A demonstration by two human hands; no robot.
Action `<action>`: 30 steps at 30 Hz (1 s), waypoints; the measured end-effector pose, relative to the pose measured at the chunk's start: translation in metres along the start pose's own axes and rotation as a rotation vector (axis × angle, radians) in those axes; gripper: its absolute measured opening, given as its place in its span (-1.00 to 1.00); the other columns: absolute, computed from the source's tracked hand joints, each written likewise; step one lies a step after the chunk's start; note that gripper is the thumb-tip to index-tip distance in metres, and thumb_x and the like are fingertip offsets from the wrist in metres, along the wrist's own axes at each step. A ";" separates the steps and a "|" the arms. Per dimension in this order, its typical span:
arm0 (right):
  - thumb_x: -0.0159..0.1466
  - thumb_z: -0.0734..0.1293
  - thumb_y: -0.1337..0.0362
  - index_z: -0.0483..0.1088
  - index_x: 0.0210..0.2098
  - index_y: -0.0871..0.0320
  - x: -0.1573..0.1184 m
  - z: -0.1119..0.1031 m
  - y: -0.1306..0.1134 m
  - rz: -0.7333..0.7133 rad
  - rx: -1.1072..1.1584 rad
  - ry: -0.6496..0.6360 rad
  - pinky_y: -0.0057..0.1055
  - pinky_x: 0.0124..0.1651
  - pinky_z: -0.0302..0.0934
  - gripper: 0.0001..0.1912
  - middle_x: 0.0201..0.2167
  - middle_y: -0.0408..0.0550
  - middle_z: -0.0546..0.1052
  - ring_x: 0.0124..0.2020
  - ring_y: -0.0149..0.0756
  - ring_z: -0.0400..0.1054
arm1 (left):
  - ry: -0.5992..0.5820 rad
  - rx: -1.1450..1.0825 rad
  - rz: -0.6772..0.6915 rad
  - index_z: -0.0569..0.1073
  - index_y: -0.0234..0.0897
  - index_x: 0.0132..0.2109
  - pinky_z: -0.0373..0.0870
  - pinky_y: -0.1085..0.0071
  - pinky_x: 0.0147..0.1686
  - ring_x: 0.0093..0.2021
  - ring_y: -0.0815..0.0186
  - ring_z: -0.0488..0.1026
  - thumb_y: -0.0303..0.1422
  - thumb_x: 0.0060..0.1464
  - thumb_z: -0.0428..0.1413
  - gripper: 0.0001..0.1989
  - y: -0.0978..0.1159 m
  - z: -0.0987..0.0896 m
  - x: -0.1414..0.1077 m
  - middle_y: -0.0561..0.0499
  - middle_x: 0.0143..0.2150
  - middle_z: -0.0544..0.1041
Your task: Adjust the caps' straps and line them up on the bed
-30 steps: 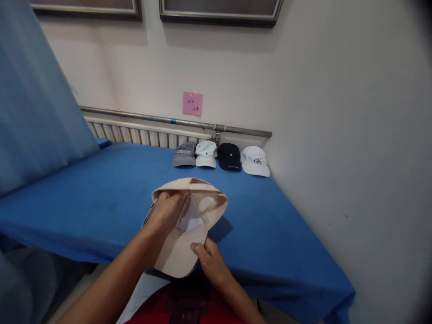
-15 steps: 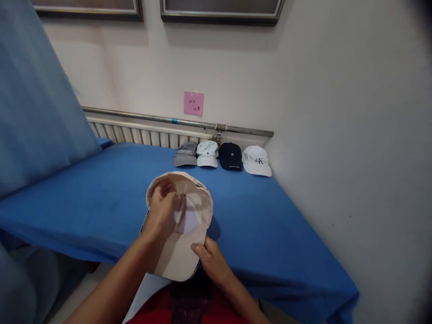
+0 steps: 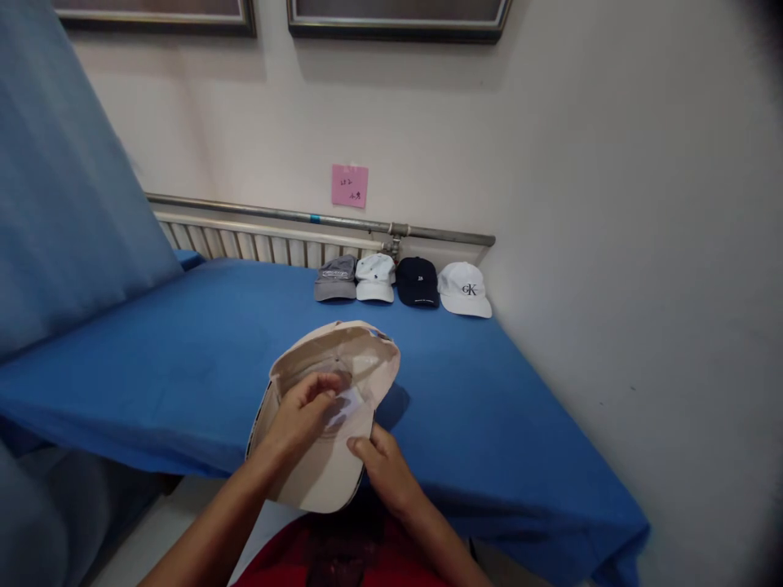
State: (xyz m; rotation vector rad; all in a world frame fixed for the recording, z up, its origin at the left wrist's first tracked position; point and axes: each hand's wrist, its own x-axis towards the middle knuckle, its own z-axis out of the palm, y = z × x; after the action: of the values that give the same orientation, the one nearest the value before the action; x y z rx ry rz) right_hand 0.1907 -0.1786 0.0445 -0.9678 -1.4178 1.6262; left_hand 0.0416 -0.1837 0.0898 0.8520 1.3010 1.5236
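Observation:
A beige baseball cap (image 3: pixel 330 473) is held up in front of me, its open underside turned towards me and its brim pointing down. My right hand (image 3: pixel 384 469) grips the brim's right edge, with the thumb on the underside. Inside the crown reaches my left hand (image 3: pixel 306 412), its fingers stretched and slightly bent, thumb a little apart. I see nothing held in it; whether the fingertips touch the lining I cannot tell. A whitish patch of lining shows beside the fingers.
Along the back of the blue-covered table (image 3: pixel 477 408) stand a grey cap (image 3: pixel 336 279), a pale cap (image 3: pixel 375 278), a dark navy cap (image 3: pixel 418 282) and a white cap (image 3: pixel 463 289). Behind them are a radiator (image 3: pixel 245 244) and pipe. A blue curtain (image 3: pixel 67 187) hangs left.
My left hand has moved back from the crown's far left rim towards the middle of the cap. The crown has tilted and shifted slightly right; my right hand keeps its grip.

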 end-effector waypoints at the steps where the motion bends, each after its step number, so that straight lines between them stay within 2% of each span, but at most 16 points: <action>1: 0.08 0.28 0.24 0.52 -0.27 0.17 0.000 0.000 0.001 -0.004 -0.002 -0.006 -0.37 -0.25 0.19 -0.73 -0.37 -0.08 0.52 -0.35 -0.26 0.30 | -0.002 0.004 0.000 0.60 -0.25 -0.38 0.35 0.47 -0.30 -0.30 0.26 0.47 -0.61 -0.13 0.24 -0.83 -0.001 0.000 -0.001 -0.03 -0.33 0.60; 4: 0.09 0.27 0.24 0.51 -0.25 0.17 0.001 -0.001 0.004 -0.007 0.001 -0.008 -0.37 -0.25 0.18 -0.72 -0.37 -0.09 0.52 -0.36 -0.27 0.29 | -0.049 0.061 0.020 0.61 -0.25 -0.36 0.36 0.46 -0.28 -0.29 0.26 0.49 -0.58 -0.09 0.24 -0.85 -0.006 -0.002 -0.007 -0.04 -0.35 0.60; 9: 0.07 0.27 0.23 0.49 -0.24 0.19 0.002 0.000 0.005 0.006 0.026 0.030 -0.37 -0.26 0.17 -0.71 -0.38 -0.09 0.50 -0.36 -0.28 0.28 | -0.182 0.231 0.124 0.60 -0.19 -0.22 0.40 0.40 -0.22 -0.24 0.20 0.54 -0.41 0.02 0.22 -0.87 -0.019 -0.013 -0.020 -0.05 -0.28 0.64; 17: 0.09 0.30 0.25 0.52 -0.17 0.17 0.001 0.001 0.005 -0.022 -0.015 0.043 -0.32 -0.15 0.23 -0.68 -0.26 -0.05 0.56 -0.26 -0.22 0.35 | -0.131 0.587 0.453 0.58 -0.14 -0.20 0.41 0.34 -0.14 -0.17 0.15 0.55 -0.37 0.11 0.13 -0.86 -0.030 -0.039 -0.028 -0.08 -0.22 0.64; 20: 0.09 0.33 0.24 0.50 -0.12 0.15 0.002 0.001 0.011 -0.057 -0.026 0.035 -0.29 -0.08 0.26 -0.64 -0.19 -0.04 0.59 -0.17 -0.17 0.40 | -0.100 0.695 0.570 0.56 -0.15 -0.19 0.40 0.31 -0.12 -0.16 0.14 0.54 -0.42 0.13 0.10 -0.84 -0.044 -0.041 -0.023 -0.10 -0.21 0.63; 25: 0.10 0.37 0.18 0.48 -0.08 0.14 0.003 0.000 0.019 -0.085 -0.052 0.019 -0.23 -0.02 0.30 -0.61 -0.14 -0.03 0.60 -0.10 -0.12 0.43 | -0.178 0.898 0.817 0.51 -0.23 -0.17 0.40 0.23 -0.19 -0.22 0.14 0.52 -0.49 0.18 -0.04 -0.77 -0.069 -0.044 -0.015 -0.10 -0.25 0.61; 30: 0.12 0.39 0.13 0.48 -0.08 0.13 0.002 -0.002 0.020 -0.094 -0.044 0.016 -0.22 -0.02 0.31 -0.60 -0.13 -0.02 0.59 -0.08 -0.11 0.43 | -0.132 1.008 1.000 0.44 -0.28 -0.09 0.39 0.25 -0.14 -0.15 0.17 0.50 -0.54 0.22 -0.06 -0.77 -0.078 -0.045 -0.016 -0.10 -0.18 0.59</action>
State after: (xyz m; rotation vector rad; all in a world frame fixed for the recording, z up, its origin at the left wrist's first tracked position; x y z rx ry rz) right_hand 0.1899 -0.1781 0.0240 -0.9230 -1.4713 1.5217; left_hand 0.0212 -0.2129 0.0053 2.4764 1.6353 1.3608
